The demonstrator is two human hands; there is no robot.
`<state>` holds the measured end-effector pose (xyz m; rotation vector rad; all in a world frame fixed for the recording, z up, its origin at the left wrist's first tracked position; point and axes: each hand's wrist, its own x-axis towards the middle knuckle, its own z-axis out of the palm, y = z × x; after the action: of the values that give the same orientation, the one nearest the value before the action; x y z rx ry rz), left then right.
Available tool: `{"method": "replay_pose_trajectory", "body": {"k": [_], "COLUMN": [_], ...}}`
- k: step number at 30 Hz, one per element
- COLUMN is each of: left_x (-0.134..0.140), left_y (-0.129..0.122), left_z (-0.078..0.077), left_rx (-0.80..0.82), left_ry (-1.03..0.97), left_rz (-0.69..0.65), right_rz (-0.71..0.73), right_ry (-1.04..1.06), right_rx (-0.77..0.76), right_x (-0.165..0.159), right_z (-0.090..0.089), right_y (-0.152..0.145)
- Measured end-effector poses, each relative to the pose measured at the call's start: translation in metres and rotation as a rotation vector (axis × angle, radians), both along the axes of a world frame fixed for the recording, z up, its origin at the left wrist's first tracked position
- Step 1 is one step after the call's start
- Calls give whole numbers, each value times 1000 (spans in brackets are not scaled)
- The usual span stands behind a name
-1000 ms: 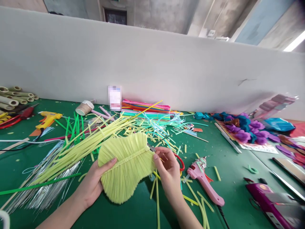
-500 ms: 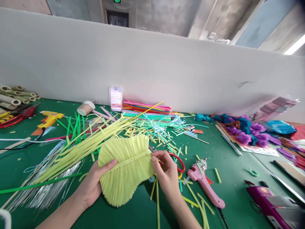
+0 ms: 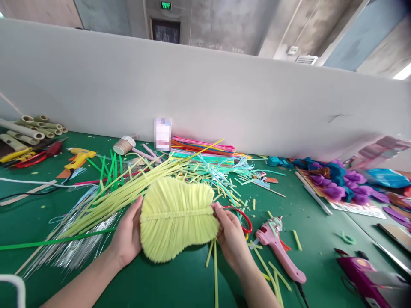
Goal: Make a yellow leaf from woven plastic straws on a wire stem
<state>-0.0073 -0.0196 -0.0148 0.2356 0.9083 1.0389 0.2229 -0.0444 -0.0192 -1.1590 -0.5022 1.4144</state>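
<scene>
Here | left hand (image 3: 128,233) and right hand (image 3: 231,233) each grip an edge of the yellow-green leaf (image 3: 178,218), held flat just above the green worktop (image 3: 321,239), probably for inspection | pink glue gun (image 3: 278,248) lies near the right hand
</scene>
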Motion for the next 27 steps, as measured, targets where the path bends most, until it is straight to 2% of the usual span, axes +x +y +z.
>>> {"method": "replay_pose_trajectory", "body": {"k": [4, 6, 8, 11, 13, 14, 16, 18, 20, 21, 23, 25, 27], "left_x": [-3, -2, 0, 3, 5, 7, 10, 15, 20, 22, 22, 18, 10], "left_y": [4, 5, 5, 1, -5, -7, -8, -3, 8, 16, 30, 42, 49], "left_z": [1, 0, 0, 9, 23, 33, 55, 77, 97, 104, 114, 117, 117], "left_rx": [187, 279, 391, 580, 700, 752, 801, 882, 1001, 1064, 1132, 1108, 1034], "left_ry": [-34, 48, 211, 516, 654, 696, 756, 813, 949, 1018, 1126, 1154, 1115], "left_rz": [-36, -30, 26, 192, 297, 289, 226, 104, -116, -185, -277, -335, -355], "right_rz": [-84, -172, -225, -123, 25, 89, 234, 294, 343, 372, 457, 516, 457], "right_ry": [100, 75, 13, -183, -408, -542, -755, -878, -903, -901, -891, -895, -933], "right_rx": [8, 38, 80, 132, 188, 227, 321, 424, 524, 562, 608, 614, 577], "right_x": [4, 8, 13, 19, 19, 16, 6, -7, -18, -21, -18, -4, 14], "right_z": [1, 5, 13, 33, 49, 57, 71, 83, 94, 99, 108, 111, 103], "right_y": [2, 3, 5, 11, 17, 20, 27, 34, 39, 41, 39, 33, 23]}}
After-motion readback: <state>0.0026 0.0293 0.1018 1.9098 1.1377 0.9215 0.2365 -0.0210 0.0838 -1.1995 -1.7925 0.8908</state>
